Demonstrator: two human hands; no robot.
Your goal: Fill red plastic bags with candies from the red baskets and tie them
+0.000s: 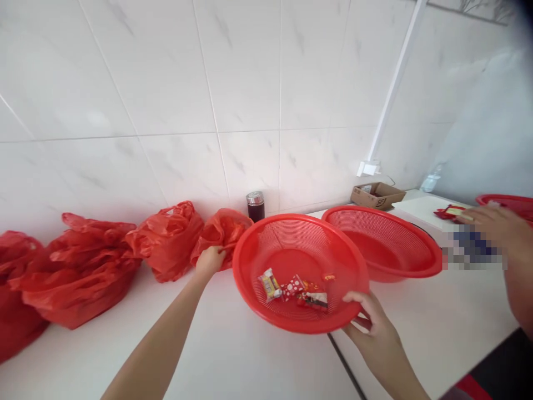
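Note:
My left hand [209, 261] is closed on the edge of a red plastic bag [222, 230] just left of a red mesh basket [266, 244]. My right hand [368, 322] grips that basket's near right rim, thumb over the edge. Inside the basket lie a few wrapped sweets [293, 289], one yellow and white, others red.
A second red basket [400, 266] stands behind on the right. Several more red bags [83, 266] line the tiled wall on the left. A dark jar with a metal lid [255, 205] and a cardboard box [377, 195] sit at the back. Another person's hand [495, 222] reaches in at the right.

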